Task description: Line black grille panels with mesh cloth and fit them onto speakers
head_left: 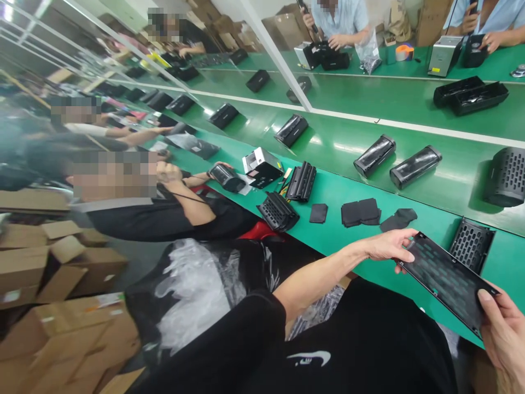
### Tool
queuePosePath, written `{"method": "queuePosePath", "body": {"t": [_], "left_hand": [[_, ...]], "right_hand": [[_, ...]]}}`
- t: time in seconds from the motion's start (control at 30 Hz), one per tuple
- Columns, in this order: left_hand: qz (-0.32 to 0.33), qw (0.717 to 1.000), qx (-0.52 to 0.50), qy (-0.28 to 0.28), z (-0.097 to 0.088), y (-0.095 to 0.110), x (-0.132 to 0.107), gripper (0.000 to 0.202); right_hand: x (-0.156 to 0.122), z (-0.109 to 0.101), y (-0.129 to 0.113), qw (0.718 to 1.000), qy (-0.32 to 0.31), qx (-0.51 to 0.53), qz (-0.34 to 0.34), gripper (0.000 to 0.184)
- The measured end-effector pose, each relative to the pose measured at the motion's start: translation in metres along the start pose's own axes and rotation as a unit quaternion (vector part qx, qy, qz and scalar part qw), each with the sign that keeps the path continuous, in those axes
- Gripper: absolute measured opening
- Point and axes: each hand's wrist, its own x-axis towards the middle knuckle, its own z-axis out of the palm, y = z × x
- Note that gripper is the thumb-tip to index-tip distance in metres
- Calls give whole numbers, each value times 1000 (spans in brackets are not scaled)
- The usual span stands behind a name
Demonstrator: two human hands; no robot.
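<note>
I hold a flat black perforated panel (445,279) between both hands, just off the near edge of the green table (336,224). My left hand (389,246) grips its left end with the thumb on top. Its right end is held by my right hand (502,334), thumb pressed on the surface. Right behind the panel a black grille housing (471,243) stands on the table. Small stacks of dark foam pads (361,212) lie to the left of my left hand.
A green conveyor (369,131) carries several black speaker shells, such as one (415,166) in the middle. A person to my left holds a black shell (225,178). More people work across the line at the top. Cardboard boxes (53,273) pile up on the floor at left.
</note>
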Motion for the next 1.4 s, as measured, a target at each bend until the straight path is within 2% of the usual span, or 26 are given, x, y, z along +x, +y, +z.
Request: {"method": "queuePosePath", "body": {"t": [0.13, 0.3, 0.53, 0.6, 0.77, 0.9, 1.03, 1.2, 1.4], "left_hand": [[5, 1000, 7, -12, 3, 8, -3, 80], [7, 1000, 6, -8, 10, 13, -6, 85], [-13, 999, -26, -24, 10, 8, -2, 83], [-18, 1000, -22, -11, 12, 7, 0, 79], [-20, 998, 9, 65, 19, 6, 5, 80], [-6, 999, 27, 35, 22, 8, 5, 67], [4, 1000, 17, 12, 24, 10, 3, 59], [1, 1000, 7, 11, 27, 11, 1, 62], [5, 1000, -3, 13, 30, 12, 0, 66]], "right_hand": [[-4, -2, 0, 1000, 3, -5, 4, 55], [-5, 3, -5, 1000, 12, -6, -8, 56], [-8, 10, -10, 1000, 29, -1, 3, 59], [-9, 7, -8, 1000, 20, -3, -7, 56], [-14, 7, -12, 1000, -12, 22, -16, 50], [-16, 13, -20, 1000, -2, 29, 10, 63], [-17, 17, -23, 1000, -2, 18, 22, 86], [-24, 19, -31, 998, -13, 8, 54, 113], [-28, 20, -38, 997, -9, 23, 78, 113]]}}
